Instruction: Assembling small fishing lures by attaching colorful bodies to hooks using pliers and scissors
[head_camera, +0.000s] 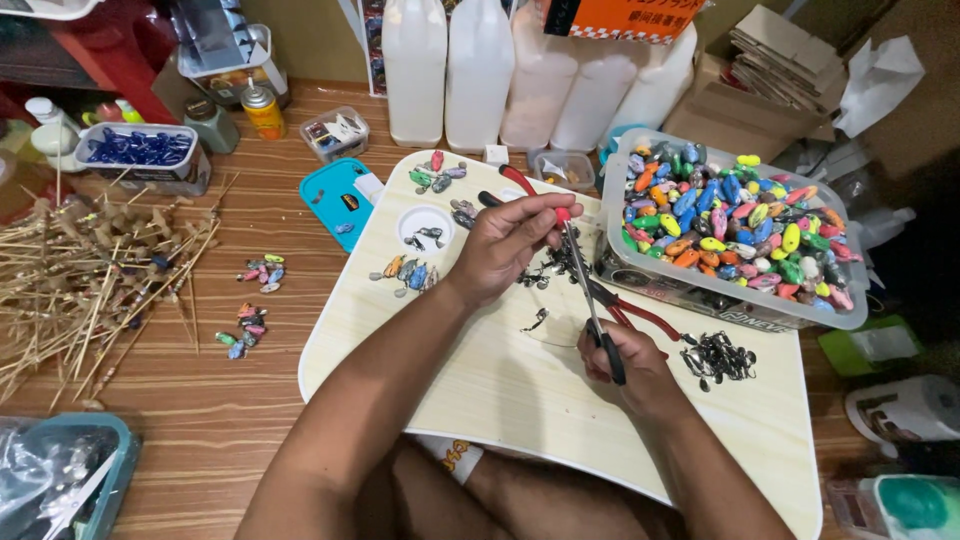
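Note:
My left hand (505, 245) hovers over the middle of a pale wooden lap tray (520, 390), its fingertips pinching a small red piece at the top of a thin metal tool. My right hand (625, 365) grips pliers (600, 320) with red and black handles, held upright. Small dark metal hooks or rings (718, 357) lie in a heap right of my right hand. More metal bits (545, 272) lie under my left hand. Painted, bean-shaped lures (408, 273) sit in small groups on the tray.
A clear tub (735, 235) full of colourful lures stands at the tray's right. White plastic jugs (480, 70) line the back. Wooden skewers (90, 270) are heaped at left, beside a blue-bead box (140, 152), a teal lid (340, 200) and cardboard (770, 70).

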